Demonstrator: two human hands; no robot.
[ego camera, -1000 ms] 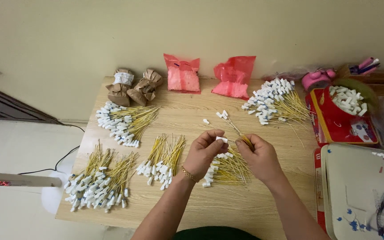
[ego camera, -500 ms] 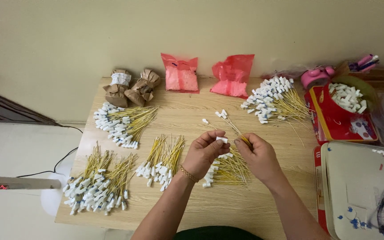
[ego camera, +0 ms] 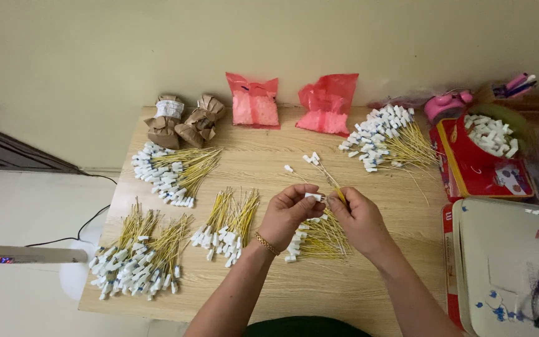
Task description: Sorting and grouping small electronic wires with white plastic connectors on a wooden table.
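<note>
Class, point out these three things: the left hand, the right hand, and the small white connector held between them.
left hand [ego camera: 291, 215], head view, back of the hand.
right hand [ego camera: 362, 218], head view, back of the hand.
white connector [ego camera: 314, 196], head view, its visible middle.

Yellow wire [ego camera: 340, 195] w/ white connector [ego camera: 312, 196], pinched above table.

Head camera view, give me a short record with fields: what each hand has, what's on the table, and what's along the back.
left hand: left hand pinches a small white connector in its fingers
right hand: right hand holds thin yellow wires against that connector
under hands: bundle of yellow wires with white ends
table: wooden table with four more wire bundles
back edge: two pink bags, two brown paper packets
right side: red tin with loose white connectors
</note>
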